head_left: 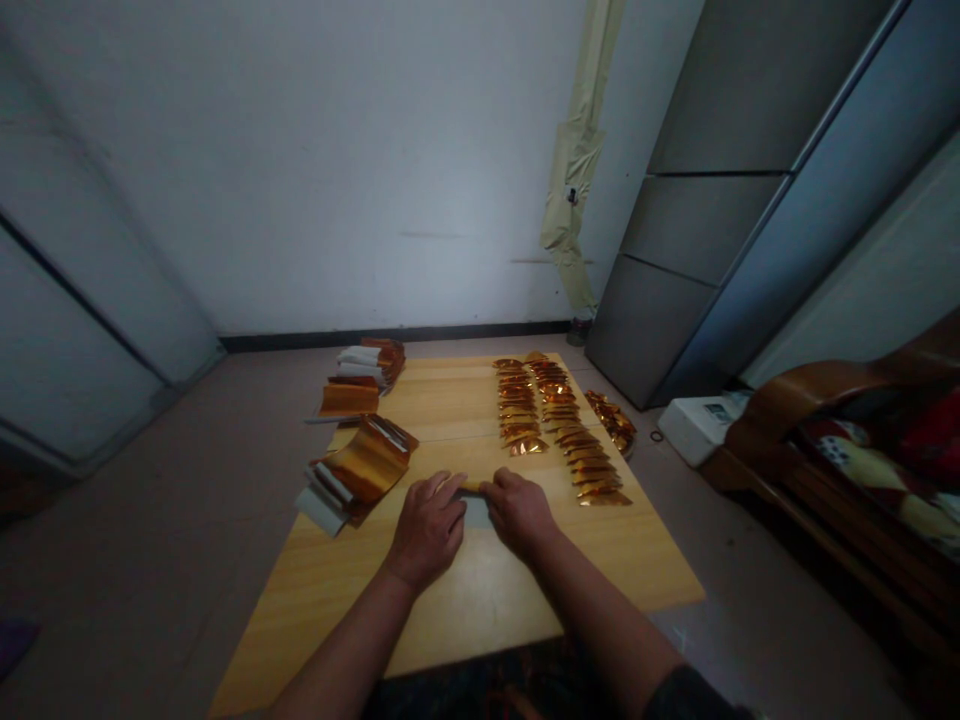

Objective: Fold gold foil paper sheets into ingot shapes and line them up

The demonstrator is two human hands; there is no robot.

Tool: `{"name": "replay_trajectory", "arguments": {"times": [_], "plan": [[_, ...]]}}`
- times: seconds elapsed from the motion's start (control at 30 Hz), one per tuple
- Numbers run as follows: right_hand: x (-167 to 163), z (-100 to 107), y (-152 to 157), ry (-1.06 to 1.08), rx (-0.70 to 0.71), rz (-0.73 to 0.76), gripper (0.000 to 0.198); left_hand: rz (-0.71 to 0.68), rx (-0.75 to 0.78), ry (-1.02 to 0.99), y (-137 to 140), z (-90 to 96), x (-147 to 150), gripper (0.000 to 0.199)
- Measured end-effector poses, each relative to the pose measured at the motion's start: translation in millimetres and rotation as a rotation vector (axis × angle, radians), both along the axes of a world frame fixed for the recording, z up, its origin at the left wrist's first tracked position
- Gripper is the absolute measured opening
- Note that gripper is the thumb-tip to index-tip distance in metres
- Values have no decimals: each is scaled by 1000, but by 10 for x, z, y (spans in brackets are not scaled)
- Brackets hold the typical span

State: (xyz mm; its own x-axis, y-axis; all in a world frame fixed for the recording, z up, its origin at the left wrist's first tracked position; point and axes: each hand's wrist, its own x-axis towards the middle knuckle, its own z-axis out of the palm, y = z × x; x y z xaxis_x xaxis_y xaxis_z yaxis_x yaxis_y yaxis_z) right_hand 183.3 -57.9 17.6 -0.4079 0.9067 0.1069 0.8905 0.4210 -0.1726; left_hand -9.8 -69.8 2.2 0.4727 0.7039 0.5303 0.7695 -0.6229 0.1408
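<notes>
Between my hands lies a sheet of gold foil paper (471, 487), its gold far edge rolled or folded into a narrow strip and its pale side showing nearer to me. My left hand (431, 525) has bent fingers pressed on the strip's left end. At the right end, my right hand (519, 508) pinches the strip between thumb and fingers. Left of my left hand is a loose stack of gold and white foil sheets (367, 465). Beyond the right hand, folded gold foil pieces stand in overlapping rows, a left row (517, 405) and a longer right row (577, 435).
The wooden table (480, 600) reaches toward the white wall. More foil sheets (349, 398) lie along its far left edge. Right of the table, a container (611, 420) of gold pieces sits low. A grey fridge (675, 240), a white box (694, 428) and a wooden bench (825, 440) stand at right.
</notes>
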Motion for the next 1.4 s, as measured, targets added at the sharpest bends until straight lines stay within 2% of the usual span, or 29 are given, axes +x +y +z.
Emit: {"name": "replay_trajectory", "arguments": {"times": [0.17,0.37,0.6,0.73,1.1,1.4], "plan": [[35,-12,-29,11,42,15,16,-38,-57,-9,13,2,-1,15],[133,-39,-68,32,98,59,13,-48,-34,-55,14,-23,-2,14],[212,31,-109,66,87,116,9,-46,-48,-44,1,-11,-3,24],[295,88,-154,116,54,181,13,-35,-65,-53,-21,18,7,22],[291,-89,-74,224,54,111,15,9,-136,-28,-40,86,43,20],[231,-56,-49,264,33,115,14,23,-134,-10,-34,145,82,10]]}}
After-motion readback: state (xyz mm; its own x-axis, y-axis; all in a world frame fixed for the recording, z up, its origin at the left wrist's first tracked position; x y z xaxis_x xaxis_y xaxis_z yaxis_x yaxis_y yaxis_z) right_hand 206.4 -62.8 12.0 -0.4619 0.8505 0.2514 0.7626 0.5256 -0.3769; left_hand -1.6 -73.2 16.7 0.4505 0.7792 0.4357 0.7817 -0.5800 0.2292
